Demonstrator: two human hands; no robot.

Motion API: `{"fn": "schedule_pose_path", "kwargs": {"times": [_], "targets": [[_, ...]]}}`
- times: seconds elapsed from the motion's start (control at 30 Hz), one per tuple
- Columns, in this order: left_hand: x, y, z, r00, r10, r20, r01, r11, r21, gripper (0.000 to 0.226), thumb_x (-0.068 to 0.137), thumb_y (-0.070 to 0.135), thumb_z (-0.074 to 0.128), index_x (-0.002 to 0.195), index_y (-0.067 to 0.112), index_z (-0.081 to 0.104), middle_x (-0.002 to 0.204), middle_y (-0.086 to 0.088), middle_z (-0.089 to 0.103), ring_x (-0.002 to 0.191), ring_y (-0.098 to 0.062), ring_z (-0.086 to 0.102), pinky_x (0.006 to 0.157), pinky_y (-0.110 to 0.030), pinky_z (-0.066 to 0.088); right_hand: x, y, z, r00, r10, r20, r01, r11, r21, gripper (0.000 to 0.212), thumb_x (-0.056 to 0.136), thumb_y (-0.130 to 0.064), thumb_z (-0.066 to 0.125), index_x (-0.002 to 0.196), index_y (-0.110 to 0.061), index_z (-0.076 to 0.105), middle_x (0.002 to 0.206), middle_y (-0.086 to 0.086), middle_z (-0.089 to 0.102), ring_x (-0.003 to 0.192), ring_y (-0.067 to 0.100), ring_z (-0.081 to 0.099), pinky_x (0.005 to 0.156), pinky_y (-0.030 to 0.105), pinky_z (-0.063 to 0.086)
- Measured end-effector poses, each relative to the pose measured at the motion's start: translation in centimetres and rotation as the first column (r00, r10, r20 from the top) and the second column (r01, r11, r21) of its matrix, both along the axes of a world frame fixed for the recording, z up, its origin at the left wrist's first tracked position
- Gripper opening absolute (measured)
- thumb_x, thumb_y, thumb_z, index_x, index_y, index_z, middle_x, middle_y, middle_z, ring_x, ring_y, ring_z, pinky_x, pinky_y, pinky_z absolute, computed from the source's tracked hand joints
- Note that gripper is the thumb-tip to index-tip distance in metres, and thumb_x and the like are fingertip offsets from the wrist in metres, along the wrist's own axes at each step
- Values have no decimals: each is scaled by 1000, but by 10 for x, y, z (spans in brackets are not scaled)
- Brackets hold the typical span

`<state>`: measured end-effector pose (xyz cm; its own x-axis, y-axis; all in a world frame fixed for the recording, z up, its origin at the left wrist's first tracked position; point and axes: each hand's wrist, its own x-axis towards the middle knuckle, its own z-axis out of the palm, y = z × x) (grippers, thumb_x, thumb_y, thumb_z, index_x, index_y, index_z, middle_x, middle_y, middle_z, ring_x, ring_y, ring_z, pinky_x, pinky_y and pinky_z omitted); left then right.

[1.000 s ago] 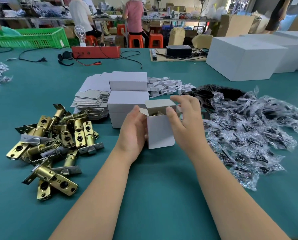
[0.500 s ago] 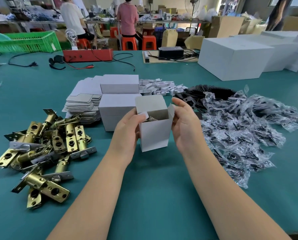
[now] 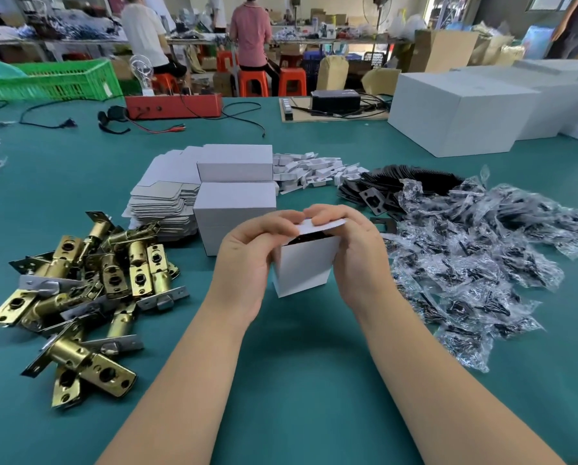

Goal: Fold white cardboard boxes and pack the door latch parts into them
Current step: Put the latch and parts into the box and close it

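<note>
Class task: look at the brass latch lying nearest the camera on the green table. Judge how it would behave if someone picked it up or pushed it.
The brass latch looks like solid metal, so it is probably rigid and heavy for its size. Its polished surface may feel slippery to a grip. The barrel is rounded, but a flat plate crosses one end, so a push would more likely slide or pivot it than roll it.

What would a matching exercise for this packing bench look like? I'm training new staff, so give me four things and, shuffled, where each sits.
Things:
1. brass latches
2. bagged screws
3. small white box
4. green crate

Places:
A. held between both hands, at the centre
B. far left, at the back of the table
C. heaped at the person's left
D. heaped at the person's right

Pairs: 1-C, 2-D, 3-A, 4-B
</note>
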<state>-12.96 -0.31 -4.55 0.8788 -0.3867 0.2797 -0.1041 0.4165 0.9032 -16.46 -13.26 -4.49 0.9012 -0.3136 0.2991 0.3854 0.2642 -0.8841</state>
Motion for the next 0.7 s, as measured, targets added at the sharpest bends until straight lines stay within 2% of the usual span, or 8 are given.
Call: {"fn": "schedule_pose_path", "kwargs": {"times": [0.07, 0.13, 0.23, 0.3, 0.4, 0.57, 0.7], "targets": [[-1, 0, -3, 1000, -17, 26, 16, 999, 37, 27, 63, 7, 51, 59, 24, 71, 92, 7, 72, 96, -12, 64, 73, -25, 45, 1, -3, -3, 994, 109, 33, -112, 989, 99, 35, 75, -9, 37, 60, -18, 67, 88, 2, 68, 80, 13, 64, 66, 20, 49], [-1, 0, -4, 998, -16, 56, 13, 999, 43, 19, 60, 20, 55, 65, 25, 72, 98, 8, 72, 97, -10, 63, 73, -21, 48, 3, -5, -5, 988, 152, 30, -154, 981, 116, 28, 72, -18, 39, 66, -16, 67, 89, 2, 67, 81, 15, 61, 66, 21, 49], [-2, -2, -8, 983, 133, 124, -149, 980, 131, 7, 66, 30, 70, 72, 32, 75, 105, 14, 70, 101, -4, 62, 83, -21, 49, 4, -4, -10, 996, 69, -55, -73, 995, -71, 19, 76, -24, 47, 73, -25, 65, 87, -6, 64, 80, 12, 55, 68, 25, 42], [-2, -5, -12, 964, 198, 177, -230, 955, 185, 16, 74, 27, 72, 85, 38, 74, 103, 14, 69, 98, -6, 61, 88, -28, 48, 3, -4, -12, 995, -7, -95, -14, 977, -212, 13, 78, -28, 54, 79, -34, 66, 88, -14, 62, 78, 8, 53, 70, 25, 40], [-2, -5, -13, 948, 237, 214, -277, 943, 184, 29, 81, 22, 69, 105, 38, 67, 96, 13, 68, 86, -5, 59, 82, -18, 48, 0, -2, -11, 995, -59, -82, 32, 955, -296, 9, 81, -36, 62, 86, -43, 66, 88, -23, 63, 78, 2, 55, 70, 18, 44], [-2, -4, -10, 895, 315, 315, -381, 908, 175, 10, 84, 27, 65, 93, 31, 69, 71, 23, 63, 61, 4, 49, 63, -6, 38, -3, 3, -7, 984, -173, 46, 176, 896, -407, 3, 82, -40, 63, 81, -39, 66, 81, -21, 64, 76, 2, 54, 68, 17, 44], [-1, -3, -7, 902, 269, 336, -333, 931, 149, 12, 87, 22, 63, 91, 30, 71, 71, 22, 64, 62, 3, 50, 64, -6, 39, -2, 3, -4, 983, -150, 108, 179, 917, -356, 6, 83, -26, 66, 87, -29, 68, 84, -19, 69, 80, 0, 62, 74, 16, 47]]}}
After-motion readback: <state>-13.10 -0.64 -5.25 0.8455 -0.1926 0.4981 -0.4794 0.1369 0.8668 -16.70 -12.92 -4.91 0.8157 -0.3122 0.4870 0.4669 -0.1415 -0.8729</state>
